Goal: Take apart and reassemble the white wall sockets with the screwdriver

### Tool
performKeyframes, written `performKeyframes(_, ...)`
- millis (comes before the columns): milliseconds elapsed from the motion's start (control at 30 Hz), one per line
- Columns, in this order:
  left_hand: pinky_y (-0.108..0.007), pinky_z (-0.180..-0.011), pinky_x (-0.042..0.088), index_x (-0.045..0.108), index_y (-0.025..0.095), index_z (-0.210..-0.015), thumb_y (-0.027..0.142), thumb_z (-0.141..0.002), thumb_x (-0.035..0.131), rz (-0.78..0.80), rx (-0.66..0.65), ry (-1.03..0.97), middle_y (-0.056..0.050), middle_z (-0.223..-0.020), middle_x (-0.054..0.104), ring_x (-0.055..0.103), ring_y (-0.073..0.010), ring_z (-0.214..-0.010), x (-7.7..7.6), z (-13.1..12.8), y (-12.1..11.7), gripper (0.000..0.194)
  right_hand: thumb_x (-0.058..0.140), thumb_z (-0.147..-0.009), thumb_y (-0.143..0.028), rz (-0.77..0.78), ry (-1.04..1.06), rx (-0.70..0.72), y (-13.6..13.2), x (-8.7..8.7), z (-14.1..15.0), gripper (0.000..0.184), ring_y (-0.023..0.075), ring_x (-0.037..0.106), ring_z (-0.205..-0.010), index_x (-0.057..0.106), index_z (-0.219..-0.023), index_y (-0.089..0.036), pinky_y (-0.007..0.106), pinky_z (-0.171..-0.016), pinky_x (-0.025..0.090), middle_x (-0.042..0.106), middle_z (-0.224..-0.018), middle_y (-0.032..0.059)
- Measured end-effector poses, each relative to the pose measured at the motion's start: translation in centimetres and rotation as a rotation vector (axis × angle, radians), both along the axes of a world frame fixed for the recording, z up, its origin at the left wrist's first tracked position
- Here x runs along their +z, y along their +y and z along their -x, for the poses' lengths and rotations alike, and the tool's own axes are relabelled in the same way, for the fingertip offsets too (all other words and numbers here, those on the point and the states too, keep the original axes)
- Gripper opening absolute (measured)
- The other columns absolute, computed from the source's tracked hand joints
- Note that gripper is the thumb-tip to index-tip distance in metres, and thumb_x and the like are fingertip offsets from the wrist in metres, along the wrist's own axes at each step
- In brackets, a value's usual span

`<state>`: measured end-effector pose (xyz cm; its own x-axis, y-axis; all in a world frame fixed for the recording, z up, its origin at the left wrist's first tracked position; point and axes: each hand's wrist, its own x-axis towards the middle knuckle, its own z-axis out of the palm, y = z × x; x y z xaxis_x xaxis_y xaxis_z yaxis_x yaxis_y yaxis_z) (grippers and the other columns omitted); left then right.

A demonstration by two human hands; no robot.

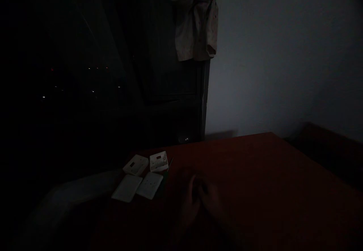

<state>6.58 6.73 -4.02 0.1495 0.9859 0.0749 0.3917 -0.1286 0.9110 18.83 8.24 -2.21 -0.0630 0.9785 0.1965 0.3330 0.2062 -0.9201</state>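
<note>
The scene is very dark. My left hand (188, 202) and my right hand (211, 202) rest together on a red tabletop (269, 183), fingers curled and pressed against each other; anything between them is hidden. Just left of my hands lie several white electrical switch plates: two thicker ones (135, 165) (159, 161) at the back and two flat ones (127, 188) (149, 185) in front. A thin tool with a greenish handle (168, 171) lies beside them, between the plates and my hands.
A pale garment (195, 20) hangs on a dark door or cupboard (176, 92) behind the table. A bare wall (283, 62) fills the right. A pale long shape (79, 190) lies at the table's left edge. The left side is black.
</note>
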Motion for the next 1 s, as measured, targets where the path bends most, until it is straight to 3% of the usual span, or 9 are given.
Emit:
performKeyframes(133, -0.046, -0.113, 0.029, 0.028, 0.016, -0.145, 0.009, -0.078, 0.043, 0.008, -0.007, 0.046, -0.015, -0.147, 0.041, 0.040, -0.0241, -0.134, -0.8, 0.4, -0.1, 0.070, 0.043, -0.080, -0.021, -0.013, -0.028, 0.055, -0.3, 0.5, 0.5, 0.033, 0.0182, 0.068, -0.089, 0.068, -0.100, -0.019, 0.027, -0.081, 0.051, 0.073, -0.099, 0.0076)
performKeyframes(300, -0.043, -0.112, 0.031, 0.033, 0.016, -0.144, 0.010, -0.079, 0.043, 0.034, 0.003, 0.066, -0.013, -0.145, 0.044, 0.043, -0.0234, -0.132, 0.1, 0.1, -0.3, 0.066, 0.041, -0.082, -0.022, -0.009, -0.077, 0.048, -0.1, 0.7, 0.5, 0.029, 0.0190, 0.068, -0.079, 0.068, -0.093, -0.017, 0.027, -0.073, 0.050, 0.073, -0.089, 0.0082)
performKeyframes(567, -0.042, -0.113, 0.030, 0.032, 0.016, -0.144, 0.012, -0.081, 0.042, 0.050, 0.009, 0.133, -0.012, -0.144, 0.045, 0.043, -0.0214, -0.132, 0.5, 0.0, -0.2, 0.064, 0.042, -0.080, -0.019, -0.020, -0.108, 0.032, 0.2, 0.5, 0.6, 0.032, 0.0198, 0.067, -0.091, 0.069, -0.097, -0.018, 0.029, -0.082, 0.048, 0.073, -0.098, 0.0086)
performKeyframes(1000, -0.044, -0.113, 0.029, 0.034, 0.010, -0.143, 0.017, -0.082, 0.040, 0.040, 0.019, 0.211, -0.016, -0.147, 0.040, 0.040, -0.0244, -0.134, 0.8, 0.1, -0.5, 0.061, 0.041, -0.080, -0.018, -0.033, -0.113, 0.053, 0.1, 0.8, 0.5, 0.033, 0.0207, 0.068, -0.087, 0.069, -0.098, -0.018, 0.030, -0.079, 0.050, 0.073, -0.096, 0.0094)
